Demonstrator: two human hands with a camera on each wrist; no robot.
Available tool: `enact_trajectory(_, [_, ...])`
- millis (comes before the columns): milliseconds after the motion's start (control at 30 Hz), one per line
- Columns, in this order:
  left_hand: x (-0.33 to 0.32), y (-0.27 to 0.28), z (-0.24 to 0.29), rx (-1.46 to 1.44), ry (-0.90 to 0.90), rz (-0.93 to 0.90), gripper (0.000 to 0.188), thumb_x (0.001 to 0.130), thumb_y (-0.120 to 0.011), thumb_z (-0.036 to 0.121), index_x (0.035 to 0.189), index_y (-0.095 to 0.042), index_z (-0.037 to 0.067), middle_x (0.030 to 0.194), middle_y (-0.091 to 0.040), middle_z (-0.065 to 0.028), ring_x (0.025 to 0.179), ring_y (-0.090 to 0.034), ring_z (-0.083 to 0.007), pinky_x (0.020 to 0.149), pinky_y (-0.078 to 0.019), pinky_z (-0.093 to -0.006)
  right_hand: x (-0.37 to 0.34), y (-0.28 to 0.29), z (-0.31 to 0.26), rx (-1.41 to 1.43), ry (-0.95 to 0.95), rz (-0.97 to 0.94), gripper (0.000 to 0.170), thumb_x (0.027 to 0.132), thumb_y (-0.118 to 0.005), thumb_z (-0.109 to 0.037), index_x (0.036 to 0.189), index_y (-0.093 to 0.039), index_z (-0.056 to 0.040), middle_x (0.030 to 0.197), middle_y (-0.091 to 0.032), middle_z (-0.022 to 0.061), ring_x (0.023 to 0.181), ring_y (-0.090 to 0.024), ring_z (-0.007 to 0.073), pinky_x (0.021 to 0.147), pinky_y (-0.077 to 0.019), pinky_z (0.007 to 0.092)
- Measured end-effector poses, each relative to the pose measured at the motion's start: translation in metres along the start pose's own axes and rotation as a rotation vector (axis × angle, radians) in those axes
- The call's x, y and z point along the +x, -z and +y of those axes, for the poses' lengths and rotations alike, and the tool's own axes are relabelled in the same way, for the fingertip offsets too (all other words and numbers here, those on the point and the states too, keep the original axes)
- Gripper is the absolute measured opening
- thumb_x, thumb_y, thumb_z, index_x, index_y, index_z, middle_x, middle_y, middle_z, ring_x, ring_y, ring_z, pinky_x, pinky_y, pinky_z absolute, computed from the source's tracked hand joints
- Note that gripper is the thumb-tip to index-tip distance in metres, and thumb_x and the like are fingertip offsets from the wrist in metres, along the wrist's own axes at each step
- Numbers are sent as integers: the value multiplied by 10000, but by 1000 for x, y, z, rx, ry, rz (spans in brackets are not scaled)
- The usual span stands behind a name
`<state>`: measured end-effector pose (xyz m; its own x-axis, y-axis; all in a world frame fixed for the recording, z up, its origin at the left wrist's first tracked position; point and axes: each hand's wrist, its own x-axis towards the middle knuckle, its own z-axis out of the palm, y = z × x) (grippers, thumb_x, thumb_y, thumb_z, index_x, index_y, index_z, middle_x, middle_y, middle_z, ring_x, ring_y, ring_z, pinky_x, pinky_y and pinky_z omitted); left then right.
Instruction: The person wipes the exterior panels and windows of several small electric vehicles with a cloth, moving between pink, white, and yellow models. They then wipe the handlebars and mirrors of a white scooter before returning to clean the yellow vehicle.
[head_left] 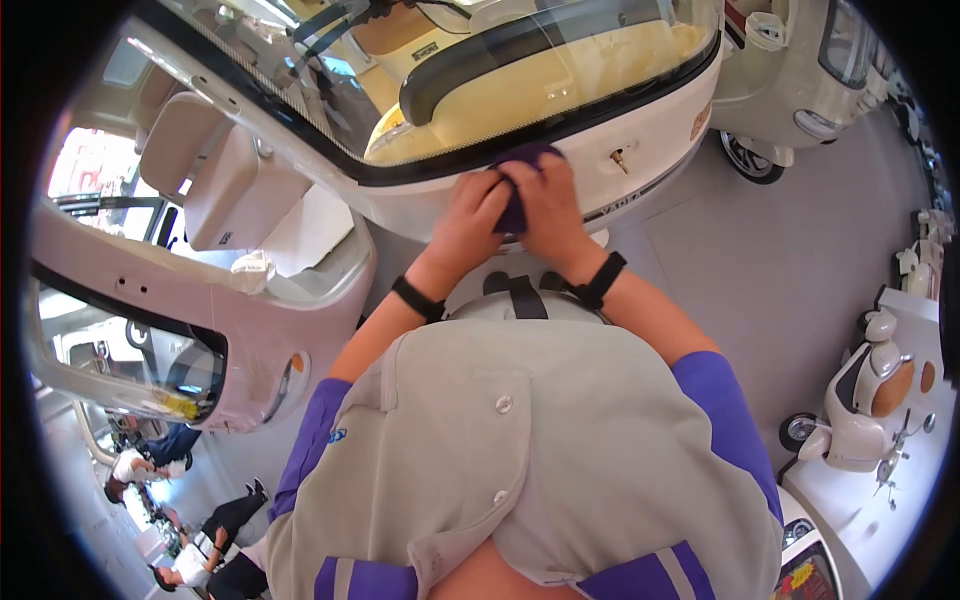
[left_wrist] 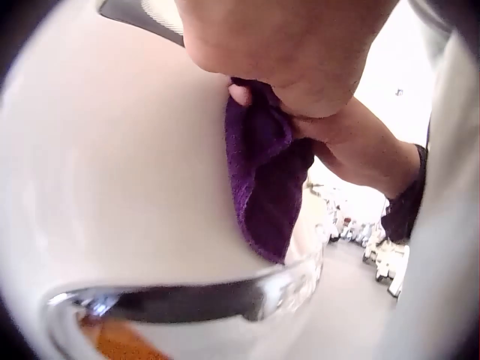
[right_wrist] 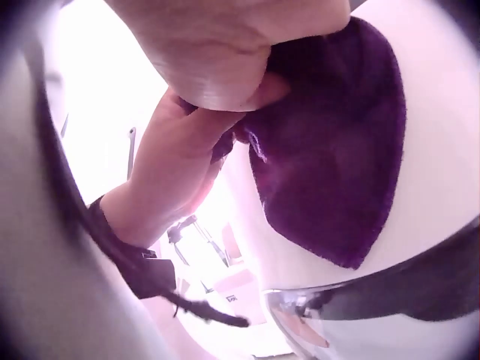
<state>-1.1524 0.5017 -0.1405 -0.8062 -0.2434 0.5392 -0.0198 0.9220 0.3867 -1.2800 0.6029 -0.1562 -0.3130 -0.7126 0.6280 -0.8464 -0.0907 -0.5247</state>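
1. We're in a bright indoor space with a smooth grey floor (head_left: 665,250); several pale scooters (head_left: 875,395) stand over on the right side of the head view, and people in white tops show at the lower left.
2. A second pale vehicle (head_left: 240,300) sits off to the left, a beige seat (head_left: 215,175) showing inside it.
3. Front and centre, the big white body panel (head_left: 410,200) curves below a dark-edged window (head_left: 540,90), with dark lettering along its lower edge.
4. And here's the purple cloth (head_left: 512,210), bunched at the top and lying against that panel, just below the window's edge; the wrist views show its lower part hanging to a point above a chrome-trimmed strip (left_wrist: 187,302).
5. Hands close together, one on each side of the cloth! The left hand (head_left: 467,215) grips it, fingers bent.
6. The right hand (head_left: 550,210) grips it too, its thumb over the fabric in the right wrist view; whether the two hands actually touch, I cannot tell.
7. Black bands circle both wrists, and purple sleeves (head_left: 722,405) end near the elbows.
8. To the right of the hands, a small brass-coloured piece (head_left: 620,162) pokes out of the panel, apart from the cloth.
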Motion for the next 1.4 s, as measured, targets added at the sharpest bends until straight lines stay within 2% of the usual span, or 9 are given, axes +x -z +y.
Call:
enact_trajectory(267, [-42,7,-36,34,-71,2,542,619,-684,-7,1150,-576,-2,1145,-568,-166,976,-570,-384,830,-513,-430,-1,-20,-8,-49,115,-179,456,735,-688,-139,1180,-589,-148,1107,-518,136,1012,-529,350,893,-450,444])
enact_trajectory(567, [101,-48,35,-109,-50,-142,540,698,-662,21,1212,-507,-43,1179,-542,-218,1084,-508,-409,954,-447,-440,32,73,71,-48,-407,233,502,673,-683,-1,1159,-579,-73,1105,-579,179,1075,-516,403,961,-418,464])
enact_trajectory(800, [117,-84,53,170,70,-7,522,707,-649,32,1205,-513,-40,1147,-567,-199,1012,-556,-385,845,-496,-432,40,122,108,241,-231,-89,491,685,-716,-27,1161,-618,-92,1127,-619,146,1078,-581,345,947,-470,397])
enact_trajectory(967, [217,-95,91,45,331,-154,484,745,-638,52,1212,-537,-26,1177,-580,-221,1048,-567,-413,867,-486,-451,92,176,192,842,-938,-281,322,801,-682,-92,1117,-636,-51,893,-667,63,765,-628,144,717,-520,297])
enact_trajectory(1000, [238,-103,92,-24,375,-193,486,756,-635,65,1221,-538,-31,1191,-578,-231,1058,-568,-422,881,-482,-459,95,178,227,1012,-986,-117,313,805,-689,-102,1106,-633,-35,897,-660,46,754,-620,129,699,-518,289])
enact_trajectory(1100, [280,-156,85,-19,230,-254,364,781,-600,51,1135,-554,-20,1123,-583,-214,1049,-554,-405,871,-483,-452,107,185,293,834,-737,418,319,833,-679,-125,1117,-605,-2,983,-638,82,814,-616,166,751,-515,313])
enact_trajectory(1200, [288,-185,95,120,155,-364,235,762,-601,35,994,-570,19,1014,-582,-164,1003,-549,-359,849,-490,-443,86,174,303,246,-502,375,344,858,-644,-110,1176,-564,-5,1114,-589,146,988,-586,256,885,-478,374])
enact_trajectory(1267, [271,-186,103,110,123,-367,217,753,-602,31,968,-574,31,1011,-582,-151,992,-552,-346,839,-494,-441,52,161,287,154,-386,258,440,857,-607,-75,1274,-480,-20,1243,-502,212,1202,-424,403,1042,-352,472])
enact_trajectory(1400, [206,-176,110,51,338,-667,328,745,-638,35,1070,-600,10,1098,-594,-155,1068,-553,-345,878,-500,-433,-2,151,260,150,-274,74,486,798,-625,-11,1262,-485,-44,1284,-461,225,1192,-425,444,1057,-342,502])
